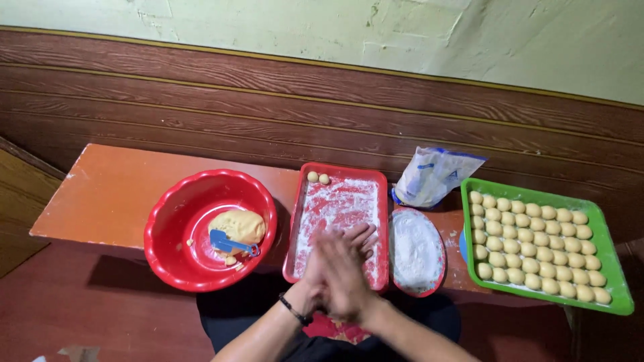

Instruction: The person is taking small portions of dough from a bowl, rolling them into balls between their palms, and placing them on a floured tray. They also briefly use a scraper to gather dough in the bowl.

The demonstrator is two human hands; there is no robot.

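Two hands meet palm to palm at the near edge of the red tray [381, 201]: I see my left hand [320, 278] underneath and my right hand [345, 271] laid across it, fingers flat and pressed together. Whatever sits between the palms is hidden, so I cannot tell what they hold. A dark band circles my left wrist.

The red tray is dusted with white flour, and two small dough balls [318, 177] lie side by side in its far left corner. Left of the tray stands a red bowl [176, 258] on the orange bench [107, 194], with a lump of yellow dough [238, 226] and a blue scraper [225, 241] touching it inside. Just right of the tray sits an oval red dish [439, 271] filled with flour, and behind it a white bag [433, 175] leans against the wooden wall. Farther right, a green tray [617, 295] holds neat rows of finished dough balls [533, 247].
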